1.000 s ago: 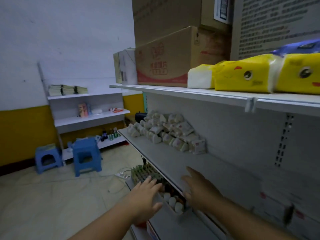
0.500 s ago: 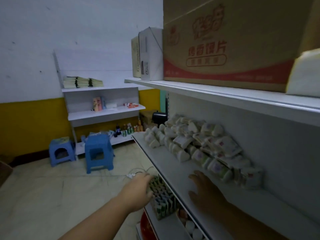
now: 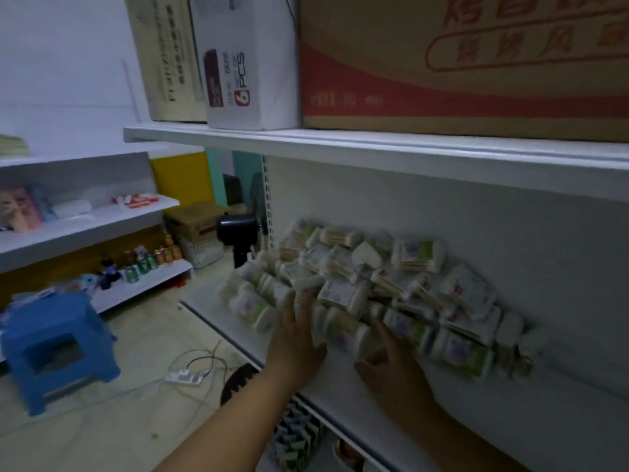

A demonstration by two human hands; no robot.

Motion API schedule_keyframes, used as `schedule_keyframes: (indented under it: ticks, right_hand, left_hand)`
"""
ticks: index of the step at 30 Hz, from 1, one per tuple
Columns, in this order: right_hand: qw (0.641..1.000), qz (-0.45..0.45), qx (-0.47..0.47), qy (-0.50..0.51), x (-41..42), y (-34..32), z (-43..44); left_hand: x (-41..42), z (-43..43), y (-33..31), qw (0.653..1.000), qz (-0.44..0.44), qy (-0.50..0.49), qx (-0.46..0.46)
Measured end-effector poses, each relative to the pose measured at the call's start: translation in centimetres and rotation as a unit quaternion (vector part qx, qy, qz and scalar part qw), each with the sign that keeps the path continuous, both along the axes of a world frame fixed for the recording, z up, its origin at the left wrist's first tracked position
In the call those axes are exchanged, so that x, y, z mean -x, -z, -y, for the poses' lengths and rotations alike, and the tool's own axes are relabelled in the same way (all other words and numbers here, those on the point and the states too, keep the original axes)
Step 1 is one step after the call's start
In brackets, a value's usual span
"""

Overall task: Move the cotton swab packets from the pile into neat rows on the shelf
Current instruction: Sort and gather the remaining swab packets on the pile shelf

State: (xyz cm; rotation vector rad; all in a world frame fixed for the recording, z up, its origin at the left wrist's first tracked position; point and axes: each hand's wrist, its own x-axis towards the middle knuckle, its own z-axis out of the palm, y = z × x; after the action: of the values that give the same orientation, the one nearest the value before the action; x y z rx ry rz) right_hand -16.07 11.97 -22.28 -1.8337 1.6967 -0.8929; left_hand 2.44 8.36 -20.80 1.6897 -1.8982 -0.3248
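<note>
Head view, dim light, some blur.

Both of our hands are at the shelf (image 3: 544, 420), against the near edge of the pile (image 3: 401, 284) of cotton swab packets.

Left hand (image 3: 295, 345): its back faces us. The fingers (image 3: 299, 303) are straight and close together, with the tips touching packets at the pile's front. It grips nothing.

Right hand (image 3: 394, 369): the fingers (image 3: 383, 330) stretch forward along the pile's lower edge, and the thumb is spread toward the left hand. One packet (image 3: 345, 332) lies between the two hands, just left of the right fingers and just right of the left palm. The blur here means we cannot tell whether the right hand grips this packet or only touches it.

Pile: a loose heap with packets at all angles, leaning on the back panel. It runs beyond the fingertips of both hands and well to the right of the right fingers. Bare shelf shows under our wrists and to the right of the right forearm.

Above the fingers is the upper shelf (image 3: 374, 148), which carries a carton (image 3: 459, 63) with a red band and, left of it, a white box (image 3: 245, 63).

Far left of the left fingers, on the floor, are a blue stool (image 3: 58, 342) and a power strip (image 3: 183, 376) with cables.

Below the wrists is a lower tier of small goods, too dim to name.
</note>
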Motion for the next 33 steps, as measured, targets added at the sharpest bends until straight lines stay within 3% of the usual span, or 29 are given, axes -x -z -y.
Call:
schedule_keyframes:
  ticks: [9,15,20,22,24,26,29,33]
  right_hand:
    - [0.996,-0.039,-0.034,0.071,-0.5,0.0,-0.5]
    - [0.995,0.033,-0.028,0.087,-0.4,-0.3,-1.2]
    - [0.989,0.074,0.018,0.125,-0.6,-1.0,-2.2]
    - [0.988,0.069,0.052,0.131,-0.6,-1.3,-2.7]
    - [0.984,0.120,0.032,0.131,-0.5,-1.8,-3.6]
    - [0.970,0.203,-0.023,0.131,0.4,-2.3,-5.2]
    - [0.949,0.256,-0.070,0.170,3.6,-3.4,-8.7]
    - [0.897,0.365,-0.075,0.239,9.8,-5.6,-15.2]
  left_hand:
    - [0.3,2.3,2.0,0.991,-0.111,0.002,0.069]
    - [0.1,2.1,1.5,0.985,-0.150,0.038,0.081]
    - [0.1,2.0,1.5,0.968,-0.245,0.033,0.035]
    - [-0.2,1.9,1.8,0.970,-0.240,0.039,-0.012]
    - [-0.3,1.4,1.6,0.974,-0.215,0.065,-0.041]
    - [0.3,0.4,0.9,0.981,-0.159,0.097,-0.055]
    - [2.3,-2.4,-0.2,0.985,-0.047,0.159,-0.045]
    - [7.8,-7.5,-2.2,0.945,-0.043,0.324,-0.012]
